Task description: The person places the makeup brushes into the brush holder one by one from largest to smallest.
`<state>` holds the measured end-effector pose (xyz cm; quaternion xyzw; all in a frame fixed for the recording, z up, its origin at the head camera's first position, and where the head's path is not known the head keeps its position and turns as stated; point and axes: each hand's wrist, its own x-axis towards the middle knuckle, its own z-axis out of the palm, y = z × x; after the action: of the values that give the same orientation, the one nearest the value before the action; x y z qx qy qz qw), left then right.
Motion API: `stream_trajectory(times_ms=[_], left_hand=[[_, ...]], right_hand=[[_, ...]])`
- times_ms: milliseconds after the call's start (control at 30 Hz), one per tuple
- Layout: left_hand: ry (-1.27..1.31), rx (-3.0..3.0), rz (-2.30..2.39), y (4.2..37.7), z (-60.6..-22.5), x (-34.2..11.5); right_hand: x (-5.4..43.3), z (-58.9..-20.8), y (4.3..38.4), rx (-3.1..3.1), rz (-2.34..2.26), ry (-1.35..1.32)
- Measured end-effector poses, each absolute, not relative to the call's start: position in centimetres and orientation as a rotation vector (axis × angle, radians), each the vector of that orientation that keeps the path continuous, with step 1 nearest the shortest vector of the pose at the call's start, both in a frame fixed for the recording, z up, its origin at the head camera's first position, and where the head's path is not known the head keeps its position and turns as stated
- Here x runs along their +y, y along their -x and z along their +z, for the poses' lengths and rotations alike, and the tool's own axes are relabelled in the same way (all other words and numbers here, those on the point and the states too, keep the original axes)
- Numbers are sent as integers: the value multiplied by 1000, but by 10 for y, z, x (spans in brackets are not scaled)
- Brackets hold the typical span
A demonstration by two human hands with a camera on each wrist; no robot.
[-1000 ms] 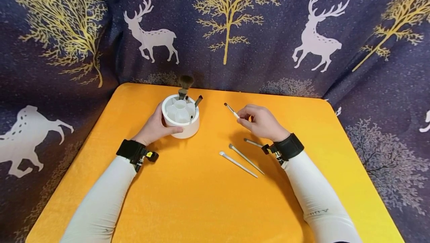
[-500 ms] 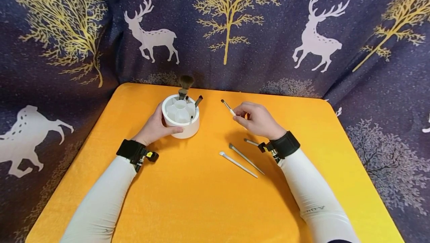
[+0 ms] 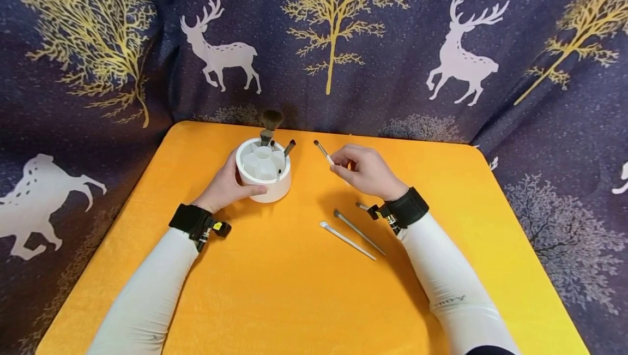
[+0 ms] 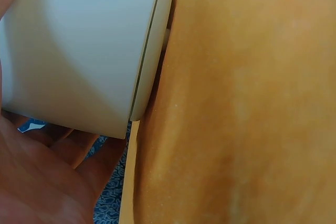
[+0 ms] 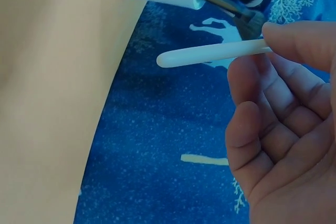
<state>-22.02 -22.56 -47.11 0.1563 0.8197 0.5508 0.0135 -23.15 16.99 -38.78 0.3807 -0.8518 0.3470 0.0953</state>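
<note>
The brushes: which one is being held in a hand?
The dark-tipped brush pinched in the right hand. That sets it apart: three other brushes lie on the table, and the rest stand in the round white holder.

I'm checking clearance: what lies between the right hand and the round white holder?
Head view: a dark-tipped white brush pinched in the right hand, then bare orange cloth to the holder.
</note>
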Motion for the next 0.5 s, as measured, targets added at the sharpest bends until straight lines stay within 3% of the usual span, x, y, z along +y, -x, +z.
stream_trajectory(times_ms=[500], left_hand=[[-481, 2545, 1694, 220, -472, -227]], right_hand=[[147, -378, 234, -2492, 1085, -1170]])
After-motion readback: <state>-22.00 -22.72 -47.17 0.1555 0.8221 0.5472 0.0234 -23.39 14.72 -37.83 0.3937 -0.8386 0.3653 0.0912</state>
